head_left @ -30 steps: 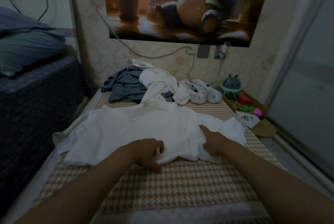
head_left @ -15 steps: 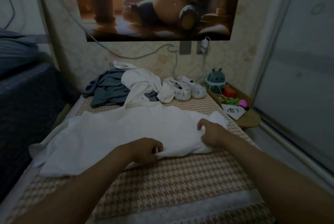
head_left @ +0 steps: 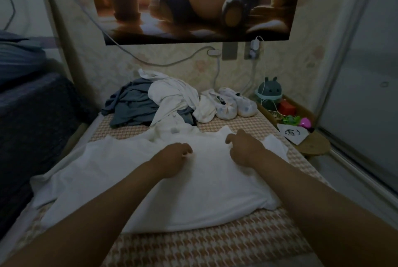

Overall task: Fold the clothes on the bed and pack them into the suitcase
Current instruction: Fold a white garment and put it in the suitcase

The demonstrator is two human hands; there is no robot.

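At twelve o'clock on the white garment (head_left: 150, 198), my left hand (head_left: 172, 158) and right hand (head_left: 244, 149) curl, grip unclear to me; limp, light cloth, probably best held by corners.

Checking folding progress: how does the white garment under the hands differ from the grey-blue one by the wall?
The white garment lies spread flat in front; the grey-blue garment is crumpled at the back. The left hand and right hand hold the white garment; the grey-blue garment is untouched. Both lie on the bed.
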